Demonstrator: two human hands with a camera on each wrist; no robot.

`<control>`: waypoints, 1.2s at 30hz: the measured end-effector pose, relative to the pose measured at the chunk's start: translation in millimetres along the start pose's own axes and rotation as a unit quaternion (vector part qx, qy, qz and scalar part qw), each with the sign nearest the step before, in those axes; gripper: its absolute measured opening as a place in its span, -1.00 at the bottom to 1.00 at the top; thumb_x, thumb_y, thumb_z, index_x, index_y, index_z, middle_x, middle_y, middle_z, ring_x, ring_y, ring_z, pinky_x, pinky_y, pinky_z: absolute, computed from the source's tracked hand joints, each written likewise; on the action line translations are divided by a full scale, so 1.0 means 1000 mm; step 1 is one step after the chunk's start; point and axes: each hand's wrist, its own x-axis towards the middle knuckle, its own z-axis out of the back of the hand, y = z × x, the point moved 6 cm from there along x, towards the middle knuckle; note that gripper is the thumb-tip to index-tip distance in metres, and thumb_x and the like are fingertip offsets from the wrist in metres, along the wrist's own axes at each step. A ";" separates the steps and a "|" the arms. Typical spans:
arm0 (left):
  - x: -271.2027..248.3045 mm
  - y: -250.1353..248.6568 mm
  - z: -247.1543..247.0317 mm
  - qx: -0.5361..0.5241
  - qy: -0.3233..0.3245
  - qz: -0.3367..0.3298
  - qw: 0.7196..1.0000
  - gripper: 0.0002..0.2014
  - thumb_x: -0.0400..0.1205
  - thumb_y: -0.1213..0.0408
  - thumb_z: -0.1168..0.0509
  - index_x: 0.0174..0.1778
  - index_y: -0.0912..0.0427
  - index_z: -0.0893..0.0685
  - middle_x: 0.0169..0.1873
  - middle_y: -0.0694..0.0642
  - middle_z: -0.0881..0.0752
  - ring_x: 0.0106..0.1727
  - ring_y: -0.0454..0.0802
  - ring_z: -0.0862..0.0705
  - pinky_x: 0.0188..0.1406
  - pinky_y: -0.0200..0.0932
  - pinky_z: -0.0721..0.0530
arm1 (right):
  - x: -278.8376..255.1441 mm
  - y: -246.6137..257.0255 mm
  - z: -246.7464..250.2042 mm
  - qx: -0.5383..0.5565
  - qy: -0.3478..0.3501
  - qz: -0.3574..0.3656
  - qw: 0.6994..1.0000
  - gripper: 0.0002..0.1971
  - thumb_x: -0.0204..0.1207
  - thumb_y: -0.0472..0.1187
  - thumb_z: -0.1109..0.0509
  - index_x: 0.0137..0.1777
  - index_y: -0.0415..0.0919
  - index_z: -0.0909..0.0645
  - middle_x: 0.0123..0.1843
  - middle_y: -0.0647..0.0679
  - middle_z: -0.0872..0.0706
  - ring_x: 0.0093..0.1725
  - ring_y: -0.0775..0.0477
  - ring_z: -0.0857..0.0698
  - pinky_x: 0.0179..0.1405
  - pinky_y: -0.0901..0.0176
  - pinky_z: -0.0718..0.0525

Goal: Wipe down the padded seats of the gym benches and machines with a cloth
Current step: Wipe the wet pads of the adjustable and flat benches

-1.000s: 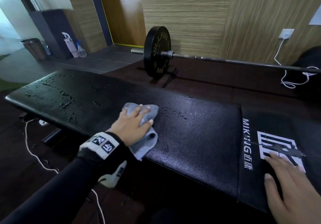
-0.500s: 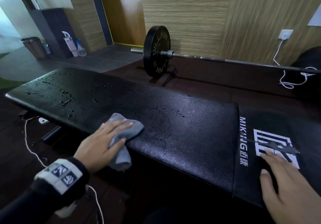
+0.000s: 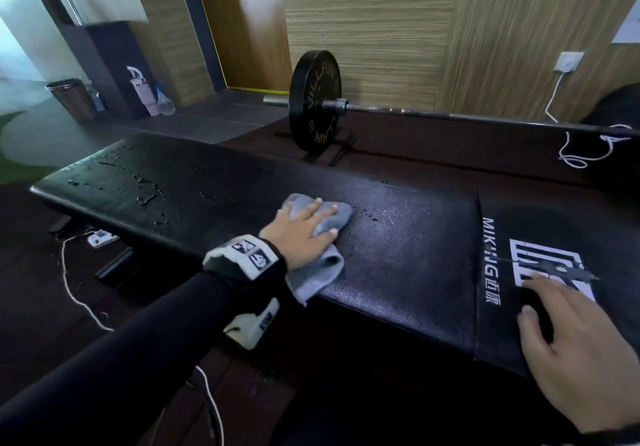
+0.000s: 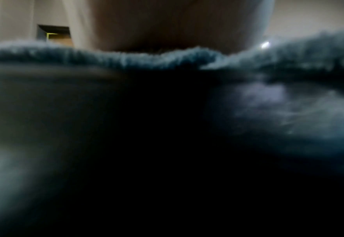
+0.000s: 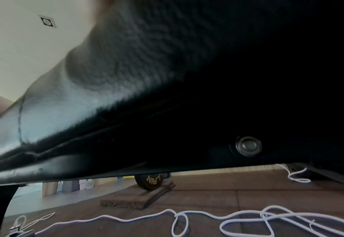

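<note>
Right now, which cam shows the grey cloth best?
Head view: the whole grey cloth lies on the bench pad under the flat left hand. Left wrist shows only a blurred fuzzy edge; right wrist shows none of it.

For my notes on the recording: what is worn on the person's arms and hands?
Both hands are bare: left hand, right hand. The left arm has a long black sleeve. The left wrist carries a black band with white square markers and a white device beneath.

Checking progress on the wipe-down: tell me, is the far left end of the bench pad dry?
No, droplets still sit on the left end of the bench pad, beyond the cloth under the left hand.
</note>
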 end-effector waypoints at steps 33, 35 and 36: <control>0.074 0.076 0.011 -0.069 0.101 0.244 0.962 -0.35 0.73 -0.17 0.12 0.60 -0.19 0.37 0.67 0.07 0.32 0.63 0.32 0.37 0.60 0.24 0.26 | 0.029 0.002 0.002 -0.054 0.551 -0.382 0.740 0.04 0.38 0.55 0.05 0.21 0.05 0.86 0.21 -0.03 0.92 0.54 -0.25 0.57 0.53 -0.26 0.33; 0.095 0.078 0.015 -0.057 0.110 0.235 0.964 -0.34 0.72 -0.19 0.11 0.61 -0.18 0.37 0.67 0.09 0.31 0.63 0.35 0.35 0.60 0.26 0.25 | 0.032 0.004 0.003 -0.058 0.567 -0.386 0.725 0.05 0.39 0.55 0.04 0.20 0.05 0.88 0.21 -0.04 0.93 0.52 -0.26 0.59 0.53 -0.26 0.34; 0.106 0.077 0.018 -0.053 0.108 0.229 0.966 -0.33 0.71 -0.19 0.09 0.63 -0.17 0.33 0.68 0.09 0.29 0.63 0.37 0.33 0.60 0.28 0.23 | 0.033 0.004 0.003 -0.060 0.575 -0.391 0.717 0.06 0.38 0.55 0.05 0.20 0.05 0.89 0.21 -0.04 0.94 0.52 -0.25 0.59 0.54 -0.25 0.35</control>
